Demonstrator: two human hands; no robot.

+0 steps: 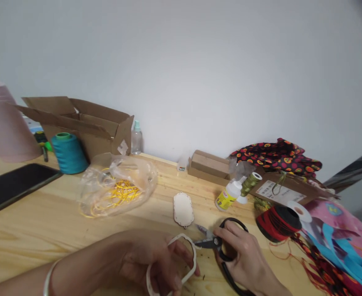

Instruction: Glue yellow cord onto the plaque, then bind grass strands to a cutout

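Note:
My left hand (156, 259) is closed on a white frame (194, 254) with a wavy edge and an open middle. Black-handled scissors (214, 242) are in my right hand (245, 257), fingers wrapped about the handles. Their blades stand apart, the lower one touching or very near the frame's right edge, where a thin strip sticks out. Just beyond the hands, a pale scalloped plaque (183, 209) with small holes along its rim lies flat on the wooden table (156, 226). Small dark scraps are scattered below the scissors.
A plastic bag (119, 187) of yellow cord, a teal thread cone (69, 153), a phone (17, 185) and a cardboard box (88, 123) lie left. To the right are a glue bottle (229, 195), a red-and-black cord spool (279, 223), blue ribbon (347, 250) and patterned cloth (279, 158).

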